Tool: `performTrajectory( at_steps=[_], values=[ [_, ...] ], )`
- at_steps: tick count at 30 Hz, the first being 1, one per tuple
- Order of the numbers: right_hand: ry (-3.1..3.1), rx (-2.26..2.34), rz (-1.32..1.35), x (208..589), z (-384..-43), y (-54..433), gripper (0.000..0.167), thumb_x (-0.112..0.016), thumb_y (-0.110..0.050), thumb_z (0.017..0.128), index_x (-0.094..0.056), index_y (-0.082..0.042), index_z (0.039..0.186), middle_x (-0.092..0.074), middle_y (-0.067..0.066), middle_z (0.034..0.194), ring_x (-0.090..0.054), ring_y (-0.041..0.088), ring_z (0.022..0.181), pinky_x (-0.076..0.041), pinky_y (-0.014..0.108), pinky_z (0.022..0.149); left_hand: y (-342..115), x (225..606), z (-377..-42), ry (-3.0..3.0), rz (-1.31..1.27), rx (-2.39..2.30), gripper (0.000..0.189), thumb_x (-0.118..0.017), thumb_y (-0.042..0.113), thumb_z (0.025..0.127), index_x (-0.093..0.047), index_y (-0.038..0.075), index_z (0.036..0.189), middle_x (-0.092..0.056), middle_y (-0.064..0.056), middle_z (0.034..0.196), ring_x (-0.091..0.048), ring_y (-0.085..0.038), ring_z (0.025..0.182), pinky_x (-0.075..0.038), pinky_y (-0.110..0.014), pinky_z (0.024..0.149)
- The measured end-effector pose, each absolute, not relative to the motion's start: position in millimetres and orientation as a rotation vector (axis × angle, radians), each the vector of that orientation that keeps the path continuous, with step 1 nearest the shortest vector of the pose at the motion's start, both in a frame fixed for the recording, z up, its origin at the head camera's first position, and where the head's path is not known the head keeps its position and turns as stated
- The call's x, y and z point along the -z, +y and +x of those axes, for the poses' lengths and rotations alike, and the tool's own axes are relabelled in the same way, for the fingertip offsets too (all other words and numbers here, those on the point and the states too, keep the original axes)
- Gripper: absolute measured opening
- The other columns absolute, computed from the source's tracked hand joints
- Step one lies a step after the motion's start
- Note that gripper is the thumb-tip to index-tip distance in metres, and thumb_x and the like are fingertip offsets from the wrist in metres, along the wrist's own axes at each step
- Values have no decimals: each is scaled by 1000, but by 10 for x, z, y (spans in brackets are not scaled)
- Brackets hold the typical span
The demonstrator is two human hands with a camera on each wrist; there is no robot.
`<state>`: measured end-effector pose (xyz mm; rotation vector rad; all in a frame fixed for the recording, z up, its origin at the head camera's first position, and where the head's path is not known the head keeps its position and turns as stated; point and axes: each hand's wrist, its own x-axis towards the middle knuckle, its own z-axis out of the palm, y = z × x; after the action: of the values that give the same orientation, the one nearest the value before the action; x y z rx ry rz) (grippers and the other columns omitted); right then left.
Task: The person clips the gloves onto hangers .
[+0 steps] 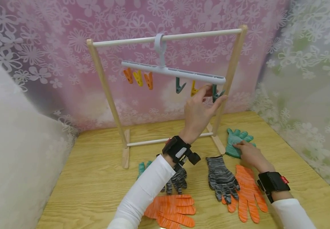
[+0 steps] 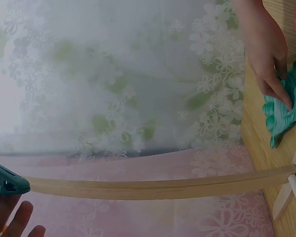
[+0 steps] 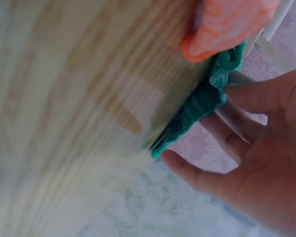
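Note:
My left hand (image 1: pixel 198 111) is raised to the right end of a pale grey hanger (image 1: pixel 179 73). Its thumb and fingers pinch a dark green clothespin (image 1: pixel 215 93) that hangs there; the left wrist view shows this clothespin (image 2: pixel 12 181) between them. Low at the right, my right hand (image 1: pixel 253 155) touches a green glove (image 1: pixel 235 141) lying on the table. In the right wrist view its fingers are spread, with fingertips at the edge of the green glove (image 3: pixel 197 106).
A wooden rack (image 1: pixel 106 92) with white bars carries the tilted hanger. Other clothespins hang from it: orange (image 1: pixel 149 81), yellow (image 1: pixel 138 78) and green (image 1: pixel 179 86). Grey striped gloves (image 1: pixel 222 178) and orange gloves (image 1: pixel 246 190) lie on the table (image 1: pixel 87 178). My left sleeve partly covers several gloves.

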<state>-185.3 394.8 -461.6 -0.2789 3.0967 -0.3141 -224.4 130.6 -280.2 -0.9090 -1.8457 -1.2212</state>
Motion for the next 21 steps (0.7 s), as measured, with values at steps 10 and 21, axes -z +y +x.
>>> performTrajectory(
  at_steps=[10,21],
  values=[
    [3147,253,-240,4548,-1740,3901,38,-60,14,89,-63,12,127,-59,36,114,-58,53,101,-53,59,80,1254,2757,-2195,-1834,-861,1173,39,-82,29,88,-67,7,116,-76,-3,102,-72,-11,94,-51,-12,72],
    [3087,328,-83,4406,-1583,3933,26,-75,-15,91,-63,8,97,-59,21,85,-56,30,69,-45,41,59,1193,2687,-2129,-1856,-844,1163,41,-84,35,85,-67,11,112,-76,-1,97,-72,-8,87,-44,-11,54]
  ],
)
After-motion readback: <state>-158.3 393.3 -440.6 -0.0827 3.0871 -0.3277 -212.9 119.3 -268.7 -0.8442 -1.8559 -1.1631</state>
